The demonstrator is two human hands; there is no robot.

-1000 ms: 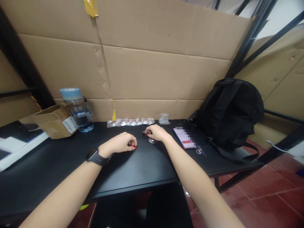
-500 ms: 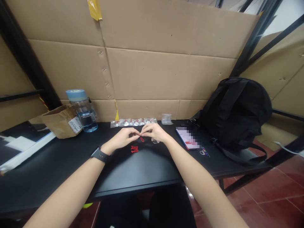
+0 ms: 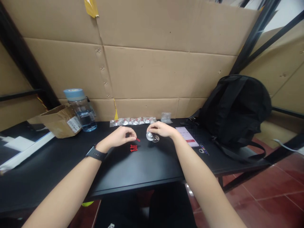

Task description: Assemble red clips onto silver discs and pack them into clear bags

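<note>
My left hand (image 3: 121, 137) rests on the black table (image 3: 133, 167) with its fingers pinched on a small red piece (image 3: 137, 139). A small pile of red pieces (image 3: 133, 148) lies just below it. My right hand (image 3: 161, 129) is closed over a small round silver part (image 3: 151, 136) that sits on the table, gripping it from above. A black watch (image 3: 95, 154) is on my left wrist.
A strip of clear bags with silver and red parts (image 3: 133, 121) lies along the cardboard wall, with a small clear bag (image 3: 165, 117) beside it. A water bottle (image 3: 81, 110) and an open cardboard box (image 3: 58, 120) stand at left. A phone (image 3: 187, 136) and black backpack (image 3: 235, 110) lie at right.
My hands met at the middle half a second ago and have drawn apart. The left now carries a red piece, the right stays on the silver part; the red pile lies uncovered.
</note>
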